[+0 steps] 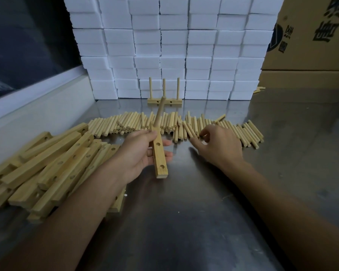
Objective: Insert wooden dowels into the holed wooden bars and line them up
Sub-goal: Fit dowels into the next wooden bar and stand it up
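Bar (159, 153): held above the table (194, 212) at centre, long axis running away from the viewer; two open holes face up, and one dowel (159, 112) stands in the far hole, tilted away.
Left hand (143, 153): fingers curled round the bar's middle, gripping it.
Right hand (217, 145): palm down at the near edge of the dowel row (184, 124), fingers bent, tips on the loose dowels; whether one is pinched cannot be told.
Dowel row: loose dowels lying side by side in a band across the table, beyond both hands.
Bar pile (53, 165): holed bars heaped at the left, partly under the left forearm.
Finished bar (164, 101): flat behind the row, three dowels upright, against stacked white blocks (174, 45).
Cartons (309, 36): far right.
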